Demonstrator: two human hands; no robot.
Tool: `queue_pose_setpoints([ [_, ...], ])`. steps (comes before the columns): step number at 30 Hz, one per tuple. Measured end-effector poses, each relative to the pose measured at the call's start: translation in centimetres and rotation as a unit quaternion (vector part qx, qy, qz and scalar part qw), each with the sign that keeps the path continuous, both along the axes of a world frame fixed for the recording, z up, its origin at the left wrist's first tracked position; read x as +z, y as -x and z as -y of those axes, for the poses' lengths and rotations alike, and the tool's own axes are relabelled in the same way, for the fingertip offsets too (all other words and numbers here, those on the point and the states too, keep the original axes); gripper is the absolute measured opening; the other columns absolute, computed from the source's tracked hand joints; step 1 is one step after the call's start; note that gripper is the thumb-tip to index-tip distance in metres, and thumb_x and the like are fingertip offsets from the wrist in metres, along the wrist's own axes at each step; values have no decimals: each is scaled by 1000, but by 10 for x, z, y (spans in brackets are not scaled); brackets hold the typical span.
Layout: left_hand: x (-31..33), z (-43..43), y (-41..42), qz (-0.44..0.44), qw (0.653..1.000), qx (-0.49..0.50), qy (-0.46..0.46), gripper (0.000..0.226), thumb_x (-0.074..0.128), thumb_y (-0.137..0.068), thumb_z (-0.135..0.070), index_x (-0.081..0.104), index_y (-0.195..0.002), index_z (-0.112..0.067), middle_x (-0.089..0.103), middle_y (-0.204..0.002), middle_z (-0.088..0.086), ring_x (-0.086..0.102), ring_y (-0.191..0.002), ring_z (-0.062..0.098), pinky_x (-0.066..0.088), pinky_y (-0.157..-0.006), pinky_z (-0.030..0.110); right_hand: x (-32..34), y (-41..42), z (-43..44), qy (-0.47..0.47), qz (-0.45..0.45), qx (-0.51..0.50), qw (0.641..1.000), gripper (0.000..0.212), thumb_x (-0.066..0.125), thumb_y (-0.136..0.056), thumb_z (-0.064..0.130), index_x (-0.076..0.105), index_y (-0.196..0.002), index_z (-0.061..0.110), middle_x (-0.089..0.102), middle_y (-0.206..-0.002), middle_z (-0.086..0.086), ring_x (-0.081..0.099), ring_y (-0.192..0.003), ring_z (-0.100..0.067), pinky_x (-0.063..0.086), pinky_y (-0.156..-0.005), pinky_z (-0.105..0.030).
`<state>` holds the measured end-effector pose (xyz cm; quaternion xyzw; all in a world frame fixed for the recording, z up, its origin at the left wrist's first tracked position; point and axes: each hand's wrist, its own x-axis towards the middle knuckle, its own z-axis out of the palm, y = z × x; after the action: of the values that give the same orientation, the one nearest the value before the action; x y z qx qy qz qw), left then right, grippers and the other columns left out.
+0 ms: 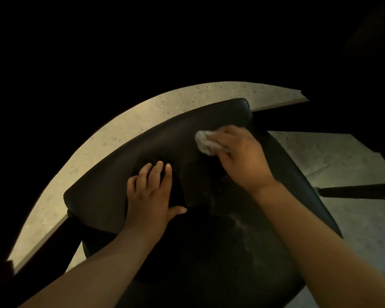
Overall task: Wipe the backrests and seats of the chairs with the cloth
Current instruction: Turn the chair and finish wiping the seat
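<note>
Pale speckled tabletop (120,134) — curved edge — above grey tiled floor (342,163).

a crumpled pale cloth (206,144) lies pressed against the black padded chair's (242,241) curved backrest (160,141).

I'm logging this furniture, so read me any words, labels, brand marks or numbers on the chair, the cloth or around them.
No readable text anywhere.
The backrest and seat of the black chair: no label or tag visible.
The cloth in the right hand: plain, blurred.
The pale speckled surface: only flecks.
The rest is too dark to tell.
</note>
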<state>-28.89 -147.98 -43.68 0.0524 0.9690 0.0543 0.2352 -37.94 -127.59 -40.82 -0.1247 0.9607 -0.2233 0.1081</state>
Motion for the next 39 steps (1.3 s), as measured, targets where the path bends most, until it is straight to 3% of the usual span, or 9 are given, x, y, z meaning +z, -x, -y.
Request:
queue_pose_setpoints([
  [3, 1, 0, 0, -3, 1000, 1, -4, 99, 47, -83, -72, -2, -154, -22, -2, -160, 3, -4, -147, 26, 7, -117, 45, -12, 56, 37, -11, -18, -53, 998, 31, 51, -98, 17, 59, -127, 23, 55, -121, -2, 49, -111, -18, 42, -95, -29],
  [6, 0, 0, 1, 1, 1000, 5, -9, 100, 49, -83, -71, -1, -154, -22, -3, -160, 2, -3, -147, 26, 7, -117, 45, -29, 87, 68, -40, 67, -70, 995, 27, 51, -98, 17, 60, -123, 22, 56, -118, -5, 51, -109, -22, 44, -98, -37],
  [15, 2, -1, 3, 10, 1000, 11, -8, 99, 51, -84, -69, -1, -154, -22, -3, -160, 3, -5, -147, 26, 7, -118, 45, 4, -27, 7, -21, 113, 112, 987, 36, 53, -93, 14, 62, -126, 27, 56, -128, 4, 49, -113, -15, 44, -98, -31],
  [18, 1, 0, 2, 6, 1000, 11, -14, 99, 49, -84, -70, -2, -154, -23, -3, -161, 2, -6, -147, 26, 6, -118, 45, 14, -22, 1, -19, 94, 92, 991, 35, 56, -90, 14, 65, -121, 27, 59, -119, 3, 51, -107, -16, 48, -90, -32],
  [21, 0, 1, -1, -2, 1000, 4, -15, 99, 46, -84, -72, -2, -154, -22, -3, -161, 3, -6, -147, 25, 6, -118, 46, 9, 9, 27, -6, 9, 40, 999, 36, 54, -93, 12, 62, -126, 24, 57, -123, 0, 48, -113, -18, 44, -97, -31],
  [26, 1, 0, 1, 2, 1000, 7, -14, 99, 50, -83, -71, 1, -155, -23, -2, -160, 2, -5, -147, 25, 6, -117, 45, -11, 15, 50, -48, 59, 23, 997, 38, 49, -98, 14, 56, -133, 26, 49, -135, 1, 43, -123, -18, 39, -106, -33],
  [31, 2, -2, 2, 6, 1000, 9, -5, 99, 51, -83, -69, 1, -154, -23, 0, -160, 2, -2, -146, 26, 9, -116, 45, 3, -40, 6, -50, 111, 124, 985, 38, 55, -93, 16, 60, -128, 29, 50, -131, 4, 43, -116, -16, 40, -99, -28],
  [35, 6, -2, 3, 16, 1000, 5, 1, 100, 52, -82, -70, 1, -154, -22, 1, -160, 2, -1, -146, 26, 11, -117, 45, 15, -64, -36, 22, 56, -33, 998, 37, 57, -90, 12, 64, -123, 27, 55, -125, 6, 48, -114, -14, 40, -94, -26],
  [39, 16, -10, 8, 15, 999, 39, -28, 106, 67, -78, -61, 7, -154, -20, 2, -159, 4, 2, -146, 26, 12, -118, 45, 9, -52, -61, 30, -8, -173, 984, 35, 57, -93, 12, 63, -127, 20, 57, -126, -3, 53, -114, -23, 46, -97, -37],
])
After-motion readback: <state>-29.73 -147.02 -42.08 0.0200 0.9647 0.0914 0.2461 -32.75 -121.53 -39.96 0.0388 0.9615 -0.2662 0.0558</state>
